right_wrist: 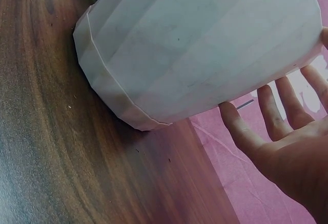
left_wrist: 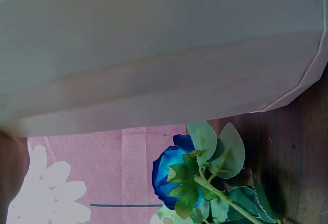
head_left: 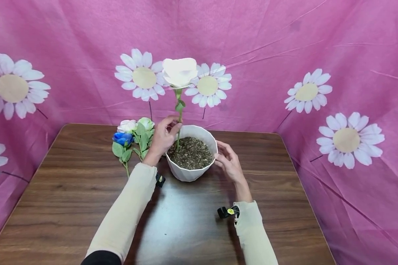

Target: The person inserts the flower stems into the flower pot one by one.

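Rose (head_left: 180, 72), pinched by left hand (head_left: 163, 137), stands near pot's (head_left: 188, 175) left rim, soil (head_left: 195, 152) rightward.

The left arm (head_left: 124, 213), in a cream cloth sleeve (head_left: 116, 226), slants toward the far edge of the brown wooden table (head_left: 53, 206), its left hand (head_left: 164, 136) pinching, while the cream-sleeved right arm (head_left: 254, 232), nearer the right edge, extends a bare right hand (head_left: 231, 162) with spread fingers (right_wrist: 274, 116).

Room before pot (head_left: 185, 174), flowers (head_left: 144, 140) leftward
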`<action>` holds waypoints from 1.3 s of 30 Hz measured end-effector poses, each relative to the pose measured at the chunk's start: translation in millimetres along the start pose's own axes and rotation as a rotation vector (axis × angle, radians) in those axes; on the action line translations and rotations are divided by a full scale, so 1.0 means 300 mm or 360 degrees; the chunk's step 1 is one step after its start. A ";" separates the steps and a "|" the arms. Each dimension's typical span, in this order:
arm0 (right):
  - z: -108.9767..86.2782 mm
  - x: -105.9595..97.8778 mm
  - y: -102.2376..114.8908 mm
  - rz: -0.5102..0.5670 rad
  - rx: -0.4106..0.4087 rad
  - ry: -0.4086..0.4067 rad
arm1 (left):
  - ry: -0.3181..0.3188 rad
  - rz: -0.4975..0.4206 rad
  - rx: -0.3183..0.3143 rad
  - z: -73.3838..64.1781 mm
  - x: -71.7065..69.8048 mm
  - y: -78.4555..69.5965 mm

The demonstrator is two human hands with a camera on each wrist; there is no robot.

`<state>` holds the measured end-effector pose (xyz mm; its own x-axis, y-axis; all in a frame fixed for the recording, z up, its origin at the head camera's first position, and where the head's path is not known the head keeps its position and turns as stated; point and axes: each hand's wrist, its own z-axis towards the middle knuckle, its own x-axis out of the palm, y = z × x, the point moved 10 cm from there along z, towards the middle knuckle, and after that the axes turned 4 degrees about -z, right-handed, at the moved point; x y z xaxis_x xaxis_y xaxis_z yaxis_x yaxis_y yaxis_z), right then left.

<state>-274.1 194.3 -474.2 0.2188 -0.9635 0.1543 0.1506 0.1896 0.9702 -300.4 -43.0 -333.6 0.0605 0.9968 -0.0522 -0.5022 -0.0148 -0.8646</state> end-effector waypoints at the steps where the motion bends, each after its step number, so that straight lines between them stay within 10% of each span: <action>1: -0.005 0.007 0.013 -0.0001 0.0023 -0.0028 | -0.0013 -0.0017 0.0005 0.001 -0.002 0.002; 8: -0.019 0.030 0.054 0.0016 0.0145 -0.0142 | -0.0122 -0.0097 -0.0071 0.010 -0.031 0.164; 24: -0.022 0.035 0.059 -0.0011 0.0163 -0.0157 | -0.0265 0.0013 -0.0195 -0.028 -0.132 0.169; 34: -0.021 0.044 0.060 0.0017 0.0157 -0.0140 | -0.0354 -0.0011 -0.0309 -0.090 -0.272 0.100; 39: -0.016 0.037 0.055 0.0025 0.0173 -0.0136 | -0.0447 -0.0102 -0.0324 -0.115 -0.361 0.158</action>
<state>-264.5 187.6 -457.4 0.1367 -0.9740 0.1804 0.0415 0.1876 0.9814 -301.1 -154.4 -386.1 -0.1677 0.9784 0.1206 -0.3211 0.0615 -0.9450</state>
